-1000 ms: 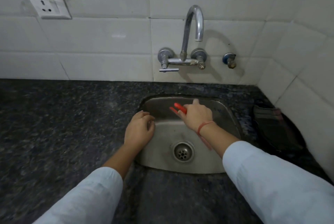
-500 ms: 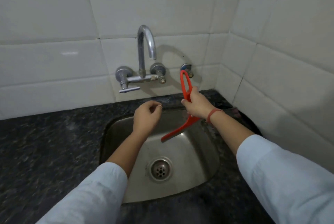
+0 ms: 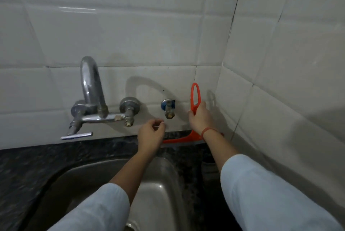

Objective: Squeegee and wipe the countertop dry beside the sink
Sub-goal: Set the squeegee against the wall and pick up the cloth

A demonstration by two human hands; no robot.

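Looking down over a steel sink (image 3: 158,184) set into a dark speckled countertop (image 3: 46,158), toward a corner of glossy white wall tiles (image 3: 130,34). Shows two forearms in pale sleeves (image 3: 270,193) reaching forward across the basin.

Grips an orange squeegee (image 3: 195,98) in the right hand (image 3: 200,118), fingers and thumb wrapped round the lower part of its looped handle. Holds that handle upright, close to the back wall, with the loop rising above the knuckles. Sets the squeegee's blade (image 3: 179,139) low over the narrow strip of countertop behind the sink, running sideways along the seam where stone meets tile; hard to tell whether pressed onto the stone or just above it. Hides the blade's right end behind the right wrist, ringed by a thin red thread band (image 3: 209,131).

Hovers the left hand (image 3: 151,135) over the same back strip, just beside the blade's left end, fingers loosely curled toward the thumb, nothing in its grasp.

Includes a chrome gooseneck faucet (image 3: 91,85) mounted on the wall to the left, with a flat lever handle sticking out below it. Includes also a small brass tap (image 3: 169,108) with a blue knob, on the wall between faucet and squeegee handle.
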